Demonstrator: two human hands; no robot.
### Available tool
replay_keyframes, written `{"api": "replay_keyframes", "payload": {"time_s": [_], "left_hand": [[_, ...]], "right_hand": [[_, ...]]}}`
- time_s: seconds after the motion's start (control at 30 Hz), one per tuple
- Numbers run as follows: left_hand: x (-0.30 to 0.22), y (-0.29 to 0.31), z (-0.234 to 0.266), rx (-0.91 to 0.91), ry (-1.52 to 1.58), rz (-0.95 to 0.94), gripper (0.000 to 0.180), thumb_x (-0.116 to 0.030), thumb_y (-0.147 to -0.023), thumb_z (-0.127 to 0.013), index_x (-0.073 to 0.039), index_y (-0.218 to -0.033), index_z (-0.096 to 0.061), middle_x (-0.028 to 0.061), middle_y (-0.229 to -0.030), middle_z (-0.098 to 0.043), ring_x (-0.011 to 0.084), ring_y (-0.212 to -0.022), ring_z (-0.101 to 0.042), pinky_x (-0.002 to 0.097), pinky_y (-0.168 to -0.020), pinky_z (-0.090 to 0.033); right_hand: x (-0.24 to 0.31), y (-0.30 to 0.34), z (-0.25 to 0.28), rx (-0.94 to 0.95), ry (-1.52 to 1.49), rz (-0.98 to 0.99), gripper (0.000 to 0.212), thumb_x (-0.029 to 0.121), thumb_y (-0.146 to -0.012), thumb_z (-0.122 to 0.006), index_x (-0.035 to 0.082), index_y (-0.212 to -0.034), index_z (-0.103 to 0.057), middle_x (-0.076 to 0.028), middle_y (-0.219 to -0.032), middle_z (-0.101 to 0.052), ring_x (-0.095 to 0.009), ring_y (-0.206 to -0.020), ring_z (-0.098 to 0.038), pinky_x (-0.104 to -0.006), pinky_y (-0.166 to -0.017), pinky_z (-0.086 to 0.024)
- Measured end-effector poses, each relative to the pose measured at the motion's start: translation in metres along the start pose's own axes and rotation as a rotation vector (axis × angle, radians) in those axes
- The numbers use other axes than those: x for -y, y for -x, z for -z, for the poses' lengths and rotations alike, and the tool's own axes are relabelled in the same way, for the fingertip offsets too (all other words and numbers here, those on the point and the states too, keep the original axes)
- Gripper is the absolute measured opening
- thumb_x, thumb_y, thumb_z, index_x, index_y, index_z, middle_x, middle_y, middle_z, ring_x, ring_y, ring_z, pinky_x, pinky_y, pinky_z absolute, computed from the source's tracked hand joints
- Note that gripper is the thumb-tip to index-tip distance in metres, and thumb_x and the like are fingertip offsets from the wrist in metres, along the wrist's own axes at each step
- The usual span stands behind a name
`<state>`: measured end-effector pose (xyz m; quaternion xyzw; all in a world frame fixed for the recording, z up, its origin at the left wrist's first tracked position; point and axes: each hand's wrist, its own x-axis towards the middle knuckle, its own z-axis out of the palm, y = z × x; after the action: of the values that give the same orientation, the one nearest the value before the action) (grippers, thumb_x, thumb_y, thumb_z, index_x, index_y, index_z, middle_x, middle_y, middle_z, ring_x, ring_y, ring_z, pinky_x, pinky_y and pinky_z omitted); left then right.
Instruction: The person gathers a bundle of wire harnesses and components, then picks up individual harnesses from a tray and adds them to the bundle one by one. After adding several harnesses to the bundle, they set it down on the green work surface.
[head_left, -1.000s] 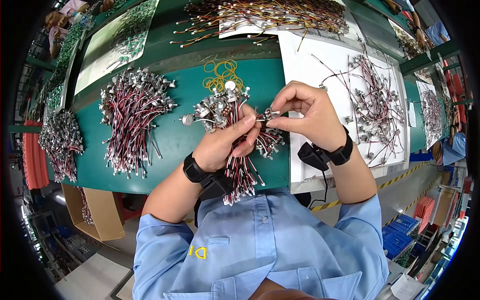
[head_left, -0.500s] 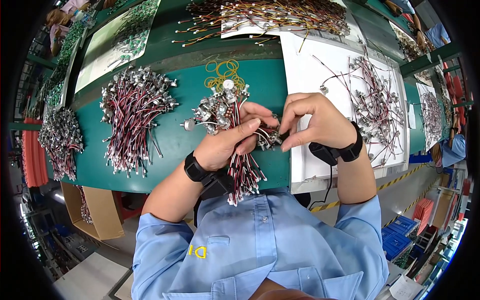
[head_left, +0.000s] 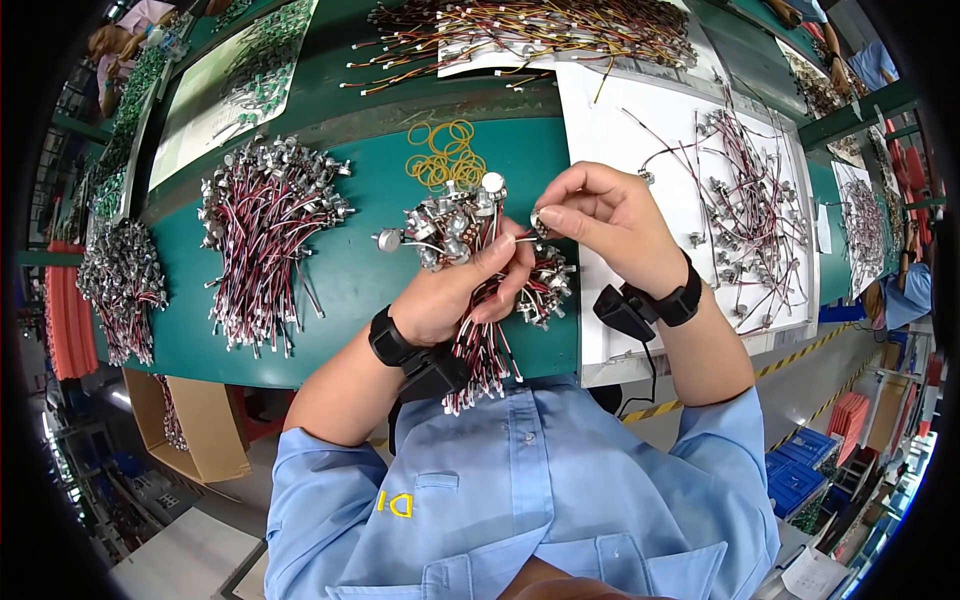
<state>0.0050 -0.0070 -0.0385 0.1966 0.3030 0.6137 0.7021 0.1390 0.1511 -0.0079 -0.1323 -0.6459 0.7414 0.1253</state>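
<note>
My left hand (head_left: pixel 455 285) is closed around a bundle of wired potentiometers (head_left: pixel 440 228). Their round metal bodies stick out above the fingers, and red, black and white wires with white plugs hang below. More metal bodies (head_left: pixel 545 292) cluster at the right side of that hand, just above the green table; whether they belong to the held bundle is hard to see. Thumb and index finger of my right hand (head_left: pixel 625 228) pinch a single potentiometer (head_left: pixel 539 222), whose wires run toward the left fingers. Beyond the bundle lie several yellow rubber bands (head_left: pixel 447 150).
Two piles of wired potentiometers (head_left: pixel 270 240) (head_left: pixel 122 285) lie to the left on the green table (head_left: pixel 380 340). Loose ones (head_left: pixel 745 220) are spread over a white board (head_left: pixel 610 330) at right. Yellow-red wires (head_left: pixel 560 30) lie at the back. A cardboard box (head_left: pixel 215 430) stands below left.
My right hand has moved up from the cluster beside the left hand and now pinches one potentiometer. The left hand with its bundle has tilted slightly.
</note>
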Motion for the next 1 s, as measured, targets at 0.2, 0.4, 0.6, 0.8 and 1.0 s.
{"api": "replay_keyframes", "payload": {"time_s": [0.2, 0.4, 0.6, 0.8, 1.0], "left_hand": [[-0.001, -0.001, -0.002, -0.053, -0.01, -0.051, 0.022, -0.025, -0.097, -0.045, -0.004, -0.093, -0.05, 0.0016, -0.06, -0.046, 0.0057, -0.04, -0.034, 0.02, -0.039, -0.028], [-0.003, 0.0, -0.002, -0.056, -0.048, -0.05, 0.02, -0.023, -0.097, -0.045, -0.004, -0.092, -0.049, 0.0027, -0.061, -0.048, 0.0057, -0.04, -0.035, 0.0201, -0.039, -0.028], [-0.005, -0.002, -0.013, -0.175, -0.023, -0.127, 0.021, -0.021, -0.096, -0.047, -0.003, -0.105, -0.053, 0.0082, -0.078, -0.06, 0.0044, -0.044, -0.037, 0.0183, -0.041, -0.031], [-0.003, 0.0, -0.003, -0.147, -0.051, -0.158, 0.026, -0.021, -0.096, -0.048, -0.002, -0.113, -0.054, 0.0116, -0.091, -0.064, 0.0032, -0.047, -0.039, 0.017, -0.042, -0.032], [-0.006, 0.004, -0.007, 0.112, -0.2, 0.044, 0.027, -0.024, -0.095, -0.049, 0.0, -0.109, -0.056, 0.007, -0.079, -0.06, 0.0029, -0.047, -0.04, 0.0166, -0.042, -0.03]], "right_hand": [[-0.001, 0.0, -0.002, 0.006, 0.05, 0.01, 0.013, 0.004, -0.087, -0.059, -0.003, -0.098, -0.06, -0.005, -0.095, -0.06, -0.01, -0.086, -0.061, -0.0226, -0.076, -0.051], [-0.002, -0.001, 0.001, 0.008, 0.104, 0.05, 0.011, 0.0, -0.086, -0.06, -0.003, -0.096, -0.063, -0.006, -0.095, -0.059, -0.01, -0.086, -0.061, -0.022, -0.074, -0.051], [0.016, 0.004, 0.006, 0.152, 0.24, -0.048, 0.009, 0.0, -0.084, -0.063, -0.003, -0.092, -0.063, -0.004, -0.091, -0.058, -0.009, -0.078, -0.061, -0.0208, -0.071, -0.05], [0.013, 0.002, 0.015, 0.237, 0.477, -0.188, 0.01, 0.003, -0.083, -0.064, -0.003, -0.09, -0.062, -0.004, -0.092, -0.059, -0.008, -0.07, -0.06, -0.0206, -0.068, -0.05], [-0.006, -0.005, -0.013, -0.052, 0.072, 0.035, 0.015, 0.005, -0.083, -0.064, -0.001, -0.097, -0.061, -0.007, -0.103, -0.06, -0.01, -0.087, -0.058, -0.0216, -0.072, -0.047]]}}
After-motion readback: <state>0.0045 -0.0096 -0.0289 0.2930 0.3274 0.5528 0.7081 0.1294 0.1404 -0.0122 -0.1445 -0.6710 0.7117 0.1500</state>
